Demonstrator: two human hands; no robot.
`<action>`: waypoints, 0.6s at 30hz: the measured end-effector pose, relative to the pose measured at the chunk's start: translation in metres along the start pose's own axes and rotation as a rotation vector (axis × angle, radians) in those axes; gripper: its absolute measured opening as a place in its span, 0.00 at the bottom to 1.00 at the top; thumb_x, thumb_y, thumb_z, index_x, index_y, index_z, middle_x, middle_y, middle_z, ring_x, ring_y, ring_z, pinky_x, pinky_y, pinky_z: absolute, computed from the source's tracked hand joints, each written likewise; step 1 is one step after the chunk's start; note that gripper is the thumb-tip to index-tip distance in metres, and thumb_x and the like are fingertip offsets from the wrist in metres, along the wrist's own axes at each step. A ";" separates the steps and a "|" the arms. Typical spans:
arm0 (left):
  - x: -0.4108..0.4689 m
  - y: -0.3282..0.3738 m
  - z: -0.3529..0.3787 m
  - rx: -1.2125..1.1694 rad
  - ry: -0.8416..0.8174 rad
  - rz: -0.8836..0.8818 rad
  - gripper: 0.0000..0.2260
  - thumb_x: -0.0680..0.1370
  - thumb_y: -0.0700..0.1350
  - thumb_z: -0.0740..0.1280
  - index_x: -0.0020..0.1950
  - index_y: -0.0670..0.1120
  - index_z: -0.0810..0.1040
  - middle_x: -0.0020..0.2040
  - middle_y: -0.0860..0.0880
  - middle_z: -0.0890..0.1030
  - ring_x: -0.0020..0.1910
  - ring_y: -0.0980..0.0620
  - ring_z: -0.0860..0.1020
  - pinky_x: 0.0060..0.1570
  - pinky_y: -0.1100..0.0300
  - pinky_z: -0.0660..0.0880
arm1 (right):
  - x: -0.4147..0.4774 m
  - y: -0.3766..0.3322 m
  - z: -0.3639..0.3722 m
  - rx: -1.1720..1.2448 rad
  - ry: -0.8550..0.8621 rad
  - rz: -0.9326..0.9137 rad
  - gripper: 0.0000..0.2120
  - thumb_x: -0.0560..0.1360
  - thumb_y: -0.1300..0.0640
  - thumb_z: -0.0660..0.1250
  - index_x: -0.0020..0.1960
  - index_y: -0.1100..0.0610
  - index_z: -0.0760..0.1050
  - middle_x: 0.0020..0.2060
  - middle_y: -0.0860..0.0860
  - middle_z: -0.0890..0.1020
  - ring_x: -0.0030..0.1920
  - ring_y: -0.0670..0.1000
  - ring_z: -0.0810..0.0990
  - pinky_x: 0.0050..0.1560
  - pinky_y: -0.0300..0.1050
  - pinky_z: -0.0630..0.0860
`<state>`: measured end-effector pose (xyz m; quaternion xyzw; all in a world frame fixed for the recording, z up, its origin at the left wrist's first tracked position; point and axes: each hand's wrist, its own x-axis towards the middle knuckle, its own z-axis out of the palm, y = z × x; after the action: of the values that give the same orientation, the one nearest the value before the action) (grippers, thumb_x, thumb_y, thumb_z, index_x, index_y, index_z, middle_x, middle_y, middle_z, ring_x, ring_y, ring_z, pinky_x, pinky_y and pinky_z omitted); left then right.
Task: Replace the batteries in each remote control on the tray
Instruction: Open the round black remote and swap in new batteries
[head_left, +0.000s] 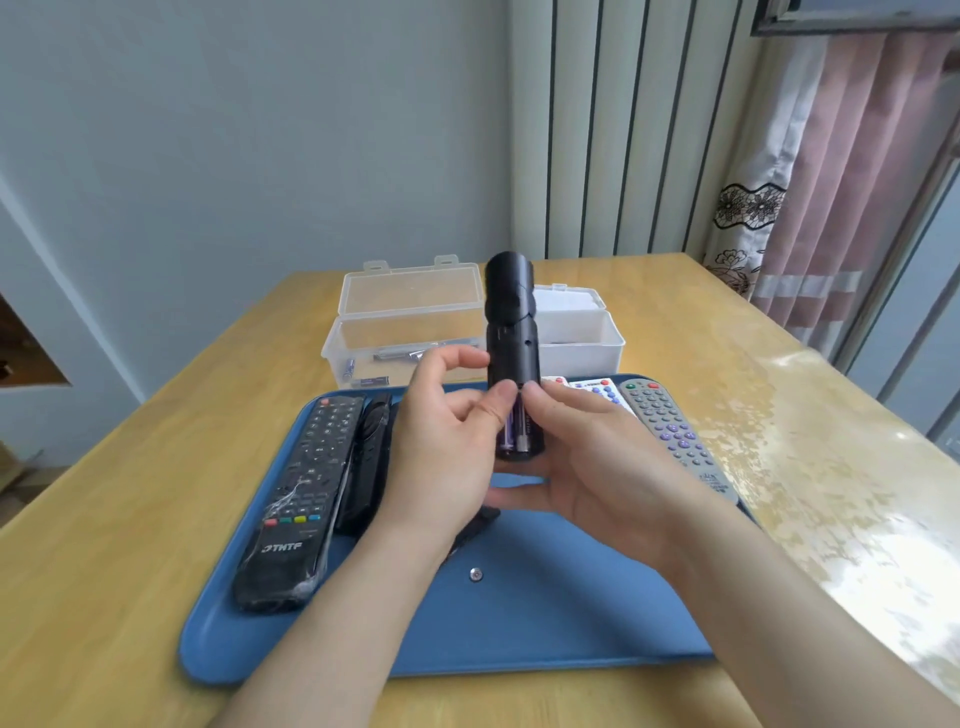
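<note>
R grip (582, 467) cradles remote (511, 322); L grip (447, 441) pinches it, thumb on batteries (508, 434). Risk: thumb slips, one pops out.

The left hand (447, 436) and right hand (587, 467) meet raised, fingers curled, thumbs side by side.

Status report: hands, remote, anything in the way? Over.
Left hand and right hand both hold remote upright over tray. Compartment open, two batteries inside, thumbs at their tops. Nothing blocking.

Bright daylight from right, table (810, 415) glare, edge distortion
</note>
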<state>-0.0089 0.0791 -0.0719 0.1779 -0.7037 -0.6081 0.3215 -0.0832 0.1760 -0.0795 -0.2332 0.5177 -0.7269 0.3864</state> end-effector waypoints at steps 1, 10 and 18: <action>0.001 -0.001 -0.002 0.028 0.007 0.018 0.07 0.79 0.40 0.66 0.54 0.50 0.73 0.39 0.45 0.85 0.37 0.43 0.83 0.41 0.46 0.80 | 0.000 0.001 0.001 -0.006 -0.018 -0.012 0.13 0.84 0.55 0.56 0.57 0.57 0.79 0.47 0.57 0.84 0.46 0.58 0.84 0.54 0.59 0.80; -0.003 -0.005 0.001 0.192 -0.047 0.188 0.15 0.77 0.35 0.67 0.56 0.55 0.75 0.45 0.56 0.85 0.44 0.53 0.83 0.47 0.52 0.79 | 0.000 -0.002 0.005 0.102 0.056 -0.046 0.17 0.79 0.64 0.55 0.58 0.56 0.80 0.57 0.62 0.82 0.50 0.58 0.84 0.53 0.53 0.81; -0.008 -0.003 0.003 0.383 -0.043 0.358 0.17 0.74 0.36 0.70 0.57 0.54 0.74 0.48 0.59 0.83 0.44 0.63 0.77 0.39 0.77 0.67 | -0.003 -0.006 0.005 0.274 0.084 0.078 0.15 0.76 0.61 0.57 0.56 0.56 0.80 0.52 0.55 0.85 0.38 0.52 0.84 0.40 0.47 0.81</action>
<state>-0.0054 0.0862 -0.0766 0.0952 -0.8328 -0.4012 0.3693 -0.0795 0.1758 -0.0718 -0.1272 0.4381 -0.7844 0.4203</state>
